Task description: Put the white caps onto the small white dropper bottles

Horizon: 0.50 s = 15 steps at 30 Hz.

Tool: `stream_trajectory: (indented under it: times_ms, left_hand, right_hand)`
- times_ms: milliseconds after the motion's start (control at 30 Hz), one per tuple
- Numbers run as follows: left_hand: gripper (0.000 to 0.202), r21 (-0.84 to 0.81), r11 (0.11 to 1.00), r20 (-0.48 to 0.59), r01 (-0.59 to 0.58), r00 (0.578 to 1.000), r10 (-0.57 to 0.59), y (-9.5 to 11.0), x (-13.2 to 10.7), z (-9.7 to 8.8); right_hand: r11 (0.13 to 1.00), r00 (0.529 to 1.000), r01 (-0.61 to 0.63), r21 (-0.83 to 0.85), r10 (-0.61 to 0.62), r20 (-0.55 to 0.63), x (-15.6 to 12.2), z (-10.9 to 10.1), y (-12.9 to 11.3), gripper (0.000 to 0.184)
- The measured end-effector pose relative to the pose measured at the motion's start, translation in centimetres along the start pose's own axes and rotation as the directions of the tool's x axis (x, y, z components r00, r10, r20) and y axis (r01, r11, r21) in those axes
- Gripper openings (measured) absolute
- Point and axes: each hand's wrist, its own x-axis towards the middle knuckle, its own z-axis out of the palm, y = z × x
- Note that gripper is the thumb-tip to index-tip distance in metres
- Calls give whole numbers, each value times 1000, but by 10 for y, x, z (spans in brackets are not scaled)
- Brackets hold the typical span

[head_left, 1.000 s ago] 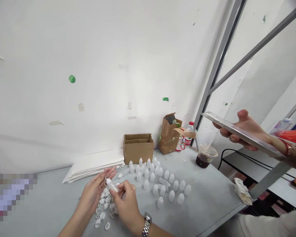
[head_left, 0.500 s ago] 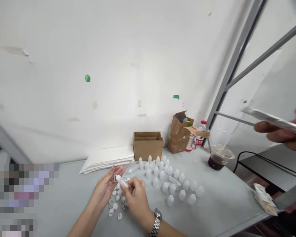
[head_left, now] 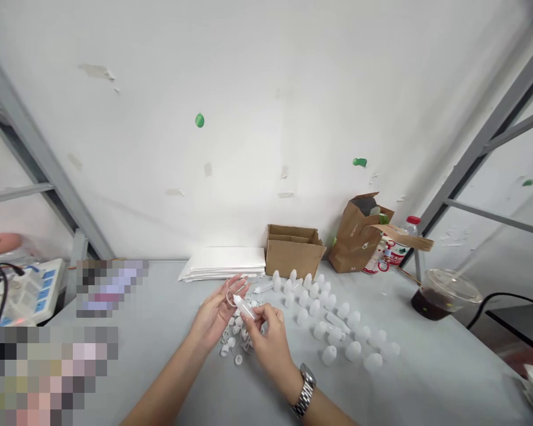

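My right hand point(head_left: 269, 333), with a metal watch on the wrist, pinches a small translucent dropper bottle point(head_left: 244, 308) tilted up to the left. My left hand point(head_left: 216, 313) holds a thin white ring cap at the bottle's tip, fingers curled round it. Both hands hover just above a pile of small white caps point(head_left: 234, 345) on the grey table point(head_left: 169, 361). To the right, several white capped bottles point(head_left: 328, 319) stand in loose rows.
Against the wall sit a stack of white sheets point(head_left: 224, 263), an open cardboard box point(head_left: 293, 250), a brown paper bag point(head_left: 359, 234) and a drink bottle point(head_left: 402, 245). A lidded cup of dark drink point(head_left: 444, 290) stands at the right. A power strip point(head_left: 24, 290) lies far left.
The view has swung left: another person's hand holding a phone has left the frame at the right, and the power strip has come in at the left. My hands keep the bottle.
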Motion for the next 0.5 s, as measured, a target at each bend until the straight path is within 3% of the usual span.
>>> stream_trajectory:
  times_ms: [500]
  left_hand:
    - [25,-4,1000,10,3,1000,-3,0,-4,2]
  right_hand:
    - [1000,1000,21,-21,-21,9,0,-1,-2,16]
